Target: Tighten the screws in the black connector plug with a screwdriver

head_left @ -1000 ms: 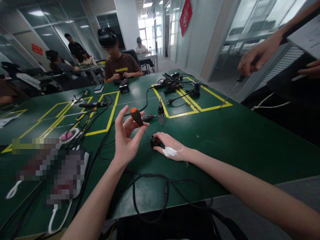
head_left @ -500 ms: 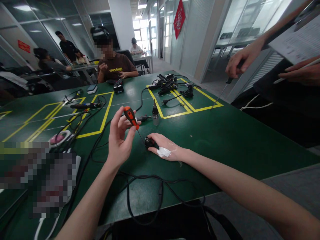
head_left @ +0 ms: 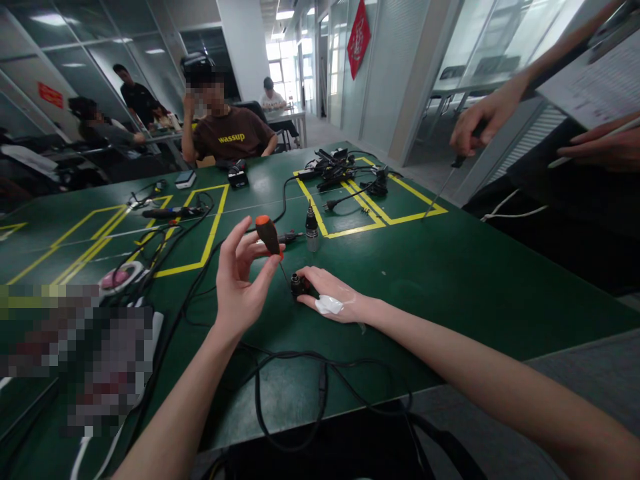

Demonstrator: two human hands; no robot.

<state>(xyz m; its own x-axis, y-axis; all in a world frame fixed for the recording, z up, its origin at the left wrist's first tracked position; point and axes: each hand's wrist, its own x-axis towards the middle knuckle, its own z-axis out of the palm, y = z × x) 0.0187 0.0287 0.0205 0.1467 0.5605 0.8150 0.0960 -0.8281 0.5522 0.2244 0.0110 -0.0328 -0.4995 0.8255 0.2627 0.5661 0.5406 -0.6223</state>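
Observation:
Between the thumb and fingers of my left hand (head_left: pixel 245 280) is the handle of an orange-and-black screwdriver (head_left: pixel 269 235). Its thin shaft slants down to the right, with the tip beside a small black cylindrical tool part (head_left: pixel 299 285); I cannot tell whether they touch. My right hand (head_left: pixel 330 293), a white patch on its back, grips that part low over the green table (head_left: pixel 430 287). Behind them a black-and-silver chuck-like piece (head_left: pixel 312 230) stands upright. A dark pen-shaped tool (head_left: pixel 289 237) lies partly hidden behind my left hand.
Black cables (head_left: pixel 320 363) loop along the near edge. Plugs and cords (head_left: pixel 334 167) are heaped at the back, among yellow tape outlines (head_left: pixel 355 230). On the right, another person's hand (head_left: pixel 475 127) holds a long screwdriver to the table. A person (head_left: pixel 230 133) sits opposite.
The screwdriver handle has turned in my left fingers and shifted slightly right and down. My right hand stays put. The person opposite has raised a hand to the head.

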